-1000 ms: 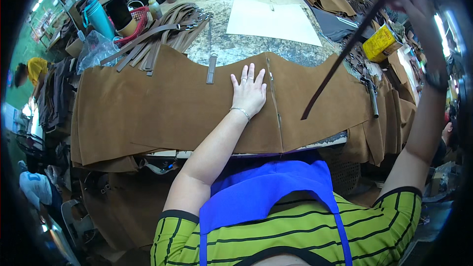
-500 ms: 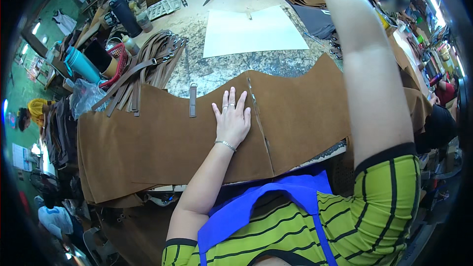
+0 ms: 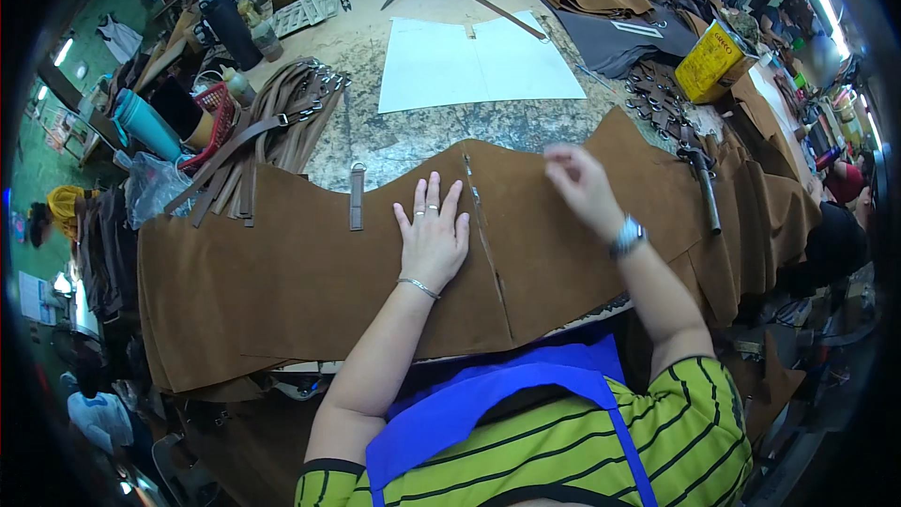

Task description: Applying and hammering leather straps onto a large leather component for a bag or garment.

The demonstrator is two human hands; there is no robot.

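Fingers spreading wide on a brown sheet

From where I'm standing, the left hand is lying flat on the brown sheet, its fingers fanning apart. To their right, the right hand is curling over the same sheet; its fingers are blurring, and I cannot tell whether they are holding anything. A long seam-like line is running between both sets of fingers. A ringed tab is lying just left of the spread ones. Beyond them, a white sheet is lying on the desk.
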